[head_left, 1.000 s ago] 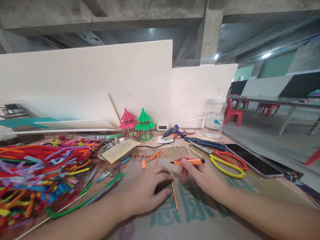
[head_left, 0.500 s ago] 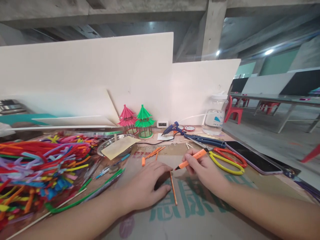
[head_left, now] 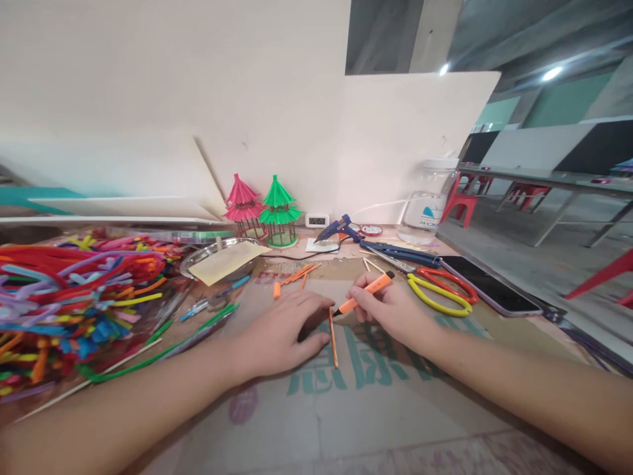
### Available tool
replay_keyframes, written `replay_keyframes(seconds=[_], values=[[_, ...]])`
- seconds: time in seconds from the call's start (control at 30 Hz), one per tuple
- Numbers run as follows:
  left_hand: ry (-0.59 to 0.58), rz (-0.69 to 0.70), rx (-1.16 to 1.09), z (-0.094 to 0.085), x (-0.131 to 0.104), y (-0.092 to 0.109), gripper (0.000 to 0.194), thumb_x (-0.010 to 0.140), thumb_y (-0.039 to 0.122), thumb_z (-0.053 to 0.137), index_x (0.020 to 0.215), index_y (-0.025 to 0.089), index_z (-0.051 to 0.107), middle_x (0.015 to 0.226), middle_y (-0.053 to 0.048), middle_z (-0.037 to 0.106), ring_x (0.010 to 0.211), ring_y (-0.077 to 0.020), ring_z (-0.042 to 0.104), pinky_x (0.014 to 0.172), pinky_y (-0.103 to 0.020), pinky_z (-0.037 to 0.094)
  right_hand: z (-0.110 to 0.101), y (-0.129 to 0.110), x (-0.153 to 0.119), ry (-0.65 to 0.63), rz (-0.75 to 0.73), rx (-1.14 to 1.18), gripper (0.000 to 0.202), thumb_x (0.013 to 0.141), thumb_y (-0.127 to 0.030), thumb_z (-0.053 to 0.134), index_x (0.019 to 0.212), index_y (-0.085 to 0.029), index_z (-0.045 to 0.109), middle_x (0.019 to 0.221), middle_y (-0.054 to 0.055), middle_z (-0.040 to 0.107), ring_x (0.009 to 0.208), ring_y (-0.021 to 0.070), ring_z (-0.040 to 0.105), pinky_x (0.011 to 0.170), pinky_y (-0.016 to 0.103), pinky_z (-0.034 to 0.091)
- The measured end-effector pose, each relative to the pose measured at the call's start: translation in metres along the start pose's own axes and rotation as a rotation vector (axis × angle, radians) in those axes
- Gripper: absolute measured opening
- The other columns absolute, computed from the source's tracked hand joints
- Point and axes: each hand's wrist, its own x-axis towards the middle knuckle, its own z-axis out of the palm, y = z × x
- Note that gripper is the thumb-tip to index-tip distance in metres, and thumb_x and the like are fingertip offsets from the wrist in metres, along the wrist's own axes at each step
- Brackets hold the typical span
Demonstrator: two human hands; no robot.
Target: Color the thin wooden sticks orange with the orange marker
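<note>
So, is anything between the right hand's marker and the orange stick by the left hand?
Nothing visible does. The right hand holds the orange marker with its tip close beside the orange stick; the left hand lies opposite.

A stick [head_left: 333, 344] is lying between the left hand [head_left: 284, 333] and right hand [head_left: 390, 309]. Pipe cleaners [head_left: 84, 284] are sitting left of both, scissors [head_left: 404, 266] and a phone [head_left: 489, 285] right. Beyond the hands, two model pagodas [head_left: 280, 206] are standing left of a glue gun [head_left: 341, 227].

A pink pagoda [head_left: 243, 206] is flanked by a green pagoda [head_left: 279, 211], and a phone [head_left: 487, 284] is parked beside the scissors [head_left: 426, 271]!
</note>
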Motion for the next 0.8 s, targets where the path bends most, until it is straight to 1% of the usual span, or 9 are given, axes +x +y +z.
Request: replay_keyframes(seconds=[0.17, 0.27, 0.4, 0.63, 0.8], values=[[0.006, 0.036, 0.036, 0.0025, 0.0024, -0.0013, 0.032, 0.095, 0.031, 0.058, 0.126, 0.021, 0.061, 0.123, -0.008, 0.063, 0.117, -0.0268, 0.058, 0.102, -0.043, 0.047, -0.0015, 0.0031, 0.0058, -0.012, 0.038, 0.070, 0.021, 0.093, -0.038, 0.054, 0.082, -0.020, 0.053, 0.057, -0.003, 0.061, 0.052, 0.0114, 0.052, 0.053, 0.024, 0.040], [-0.003, 0.037, 0.041, 0.0023, 0.0024, -0.0016, 0.032, 0.096, 0.032, 0.057, 0.125, 0.020, 0.063, 0.123, -0.009, 0.062, 0.116, -0.0265, 0.058, 0.102, -0.043, 0.048, -0.0016, 0.0034, 0.0057, -0.030, 0.053, 0.031, 0.020, 0.093, -0.037, 0.055, 0.083, -0.020, 0.053, 0.058, -0.004, 0.062, 0.049, 0.0102, 0.052, 0.049, 0.022, 0.039], [0.015, 0.058, 0.040, 0.0022, 0.0019, -0.0020, 0.032, 0.096, 0.032, 0.057, 0.125, 0.020, 0.063, 0.123, -0.009, 0.063, 0.117, -0.0260, 0.058, 0.102, -0.043, 0.048, -0.0007, 0.0021, 0.0037, -0.041, 0.071, -0.002, 0.021, 0.094, -0.038, 0.055, 0.083, -0.021, 0.051, 0.059, -0.005, 0.062, 0.044, 0.0089, 0.051, 0.046, 0.022, 0.038], [0.055, 0.048, 0.056, 0.0026, 0.0036, -0.0019, 0.024, 0.096, 0.029, 0.053, 0.113, 0.020, 0.067, 0.115, -0.008, 0.066, 0.111, -0.0254, 0.061, 0.099, -0.043, 0.049, -0.0007, 0.0009, 0.0022, -0.072, 0.042, -0.013, 0.022, 0.094, -0.040, 0.056, 0.083, -0.021, 0.051, 0.061, -0.004, 0.063, 0.045, 0.0092, 0.053, 0.048, 0.023, 0.042], [0.064, 0.065, 0.056, 0.0017, 0.0038, -0.0021, 0.024, 0.096, 0.028, 0.053, 0.113, 0.021, 0.068, 0.113, -0.008, 0.066, 0.107, -0.0242, 0.061, 0.096, -0.040, 0.050, -0.0003, 0.0014, 0.0026, -0.075, 0.035, -0.003, 0.022, 0.093, -0.040, 0.056, 0.085, -0.021, 0.052, 0.063, -0.004, 0.064, 0.047, 0.0099, 0.054, 0.049, 0.023, 0.044]])
